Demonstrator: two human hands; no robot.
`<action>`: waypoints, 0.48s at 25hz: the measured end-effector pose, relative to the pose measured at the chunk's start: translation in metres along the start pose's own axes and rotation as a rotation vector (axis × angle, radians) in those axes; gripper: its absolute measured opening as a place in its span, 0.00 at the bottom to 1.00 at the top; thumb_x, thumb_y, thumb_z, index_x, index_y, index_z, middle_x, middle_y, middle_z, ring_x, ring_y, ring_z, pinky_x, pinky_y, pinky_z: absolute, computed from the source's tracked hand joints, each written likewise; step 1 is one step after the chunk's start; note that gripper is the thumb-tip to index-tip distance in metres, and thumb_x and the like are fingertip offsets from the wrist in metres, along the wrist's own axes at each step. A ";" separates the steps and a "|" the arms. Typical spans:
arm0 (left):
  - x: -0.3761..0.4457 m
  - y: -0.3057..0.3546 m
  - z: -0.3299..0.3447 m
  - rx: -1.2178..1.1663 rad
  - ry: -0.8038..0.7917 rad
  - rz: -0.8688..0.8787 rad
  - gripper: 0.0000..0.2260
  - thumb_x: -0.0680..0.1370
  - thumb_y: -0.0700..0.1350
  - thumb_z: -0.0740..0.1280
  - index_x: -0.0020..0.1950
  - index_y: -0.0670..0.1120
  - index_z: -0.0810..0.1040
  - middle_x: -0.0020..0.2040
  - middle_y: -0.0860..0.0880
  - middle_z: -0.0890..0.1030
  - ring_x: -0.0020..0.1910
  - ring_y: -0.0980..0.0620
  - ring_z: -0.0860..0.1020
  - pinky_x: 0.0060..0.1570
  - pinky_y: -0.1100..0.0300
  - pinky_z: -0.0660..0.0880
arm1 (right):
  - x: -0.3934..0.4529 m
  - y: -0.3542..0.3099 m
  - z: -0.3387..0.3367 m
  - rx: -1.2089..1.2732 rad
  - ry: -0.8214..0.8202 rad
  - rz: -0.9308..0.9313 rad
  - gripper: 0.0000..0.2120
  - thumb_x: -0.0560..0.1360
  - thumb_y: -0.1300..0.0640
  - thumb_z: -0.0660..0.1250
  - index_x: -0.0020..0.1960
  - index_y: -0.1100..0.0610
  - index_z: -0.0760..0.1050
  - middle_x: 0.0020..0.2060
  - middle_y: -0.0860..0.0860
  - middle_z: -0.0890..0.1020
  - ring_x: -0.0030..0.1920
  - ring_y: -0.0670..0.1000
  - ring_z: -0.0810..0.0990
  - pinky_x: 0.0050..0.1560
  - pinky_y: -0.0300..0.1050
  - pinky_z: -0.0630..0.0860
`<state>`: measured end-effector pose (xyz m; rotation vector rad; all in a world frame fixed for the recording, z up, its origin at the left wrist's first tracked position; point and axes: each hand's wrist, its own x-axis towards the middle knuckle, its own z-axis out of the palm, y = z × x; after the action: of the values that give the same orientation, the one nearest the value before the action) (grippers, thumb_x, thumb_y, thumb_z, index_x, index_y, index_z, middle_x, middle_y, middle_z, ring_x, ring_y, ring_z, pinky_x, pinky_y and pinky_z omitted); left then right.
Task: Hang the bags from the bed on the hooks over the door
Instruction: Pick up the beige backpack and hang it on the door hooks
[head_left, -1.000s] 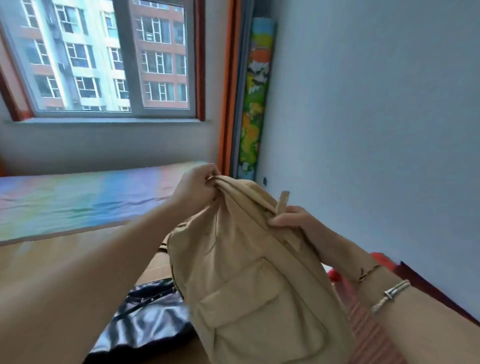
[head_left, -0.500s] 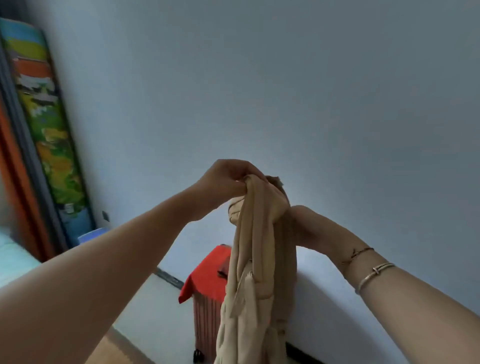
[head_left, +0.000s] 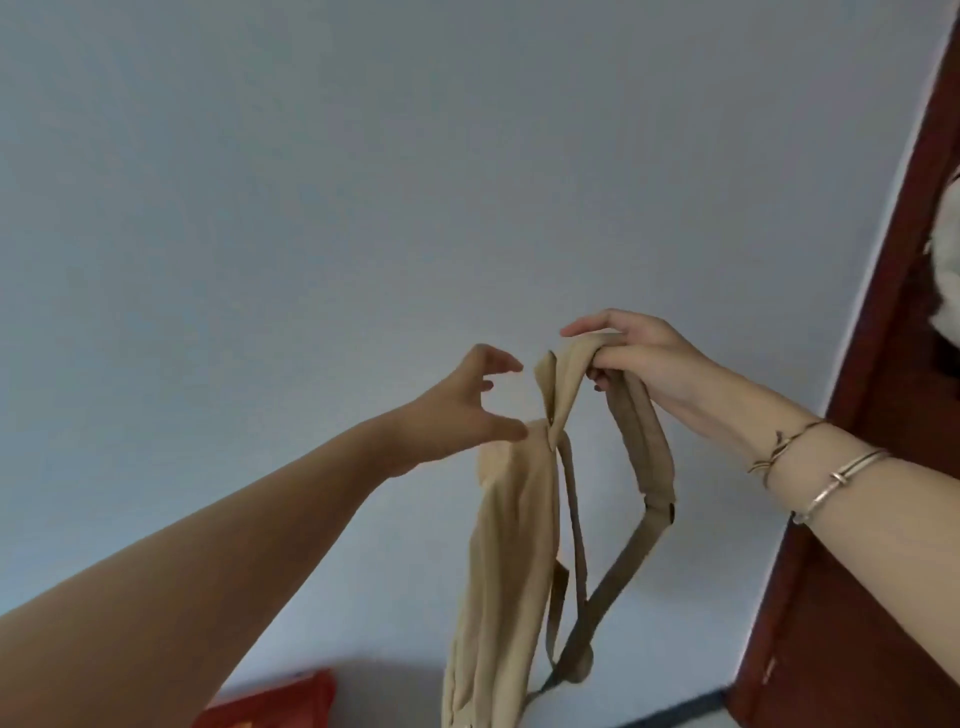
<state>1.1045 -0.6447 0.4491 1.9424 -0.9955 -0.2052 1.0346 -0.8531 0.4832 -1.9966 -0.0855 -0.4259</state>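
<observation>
A beige backpack (head_left: 504, 561) hangs in the air in front of a pale blue wall. My right hand (head_left: 644, 364) grips its shoulder strap (head_left: 644, 447) at the top, fingers curled round the fabric. My left hand (head_left: 467, 410) is just left of the bag's top, its fingers spread and curved, the thumb touching the bag's upper corner and holding nothing. The dark red door (head_left: 883, 415) stands at the right edge. No hooks are in view.
A white object (head_left: 948, 260) hangs against the door at the far right edge. A red thing (head_left: 270, 701) shows at the bottom, below my left arm. A dark skirting line (head_left: 670, 709) runs along the wall's foot.
The view has swung right from the window and bed to the wall and door. My left hand has let go of the bag's top; my right hand now holds it up by the strap.
</observation>
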 end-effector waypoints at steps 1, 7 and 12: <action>0.022 0.011 0.012 -0.056 -0.004 0.039 0.31 0.67 0.52 0.75 0.66 0.56 0.65 0.68 0.60 0.67 0.68 0.58 0.65 0.57 0.65 0.66 | -0.004 -0.001 -0.018 -0.045 -0.001 0.014 0.14 0.71 0.65 0.63 0.52 0.52 0.80 0.34 0.51 0.82 0.36 0.48 0.77 0.41 0.42 0.76; 0.137 0.098 0.098 -0.167 -0.211 0.206 0.21 0.68 0.53 0.74 0.54 0.42 0.79 0.48 0.46 0.85 0.49 0.53 0.83 0.51 0.63 0.77 | -0.032 -0.012 -0.137 -0.110 0.118 0.077 0.14 0.73 0.66 0.66 0.57 0.58 0.69 0.41 0.59 0.83 0.37 0.54 0.76 0.47 0.50 0.76; 0.226 0.193 0.190 -0.320 -0.269 0.249 0.20 0.70 0.52 0.73 0.51 0.37 0.77 0.33 0.48 0.78 0.32 0.52 0.81 0.38 0.59 0.79 | -0.079 -0.012 -0.300 -0.367 0.301 0.194 0.13 0.74 0.63 0.67 0.50 0.55 0.63 0.46 0.58 0.85 0.41 0.54 0.82 0.55 0.58 0.79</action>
<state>1.0504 -0.9799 0.5467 1.5111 -1.2842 -0.4628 0.8804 -1.1023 0.5851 -2.2457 0.3976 -0.6455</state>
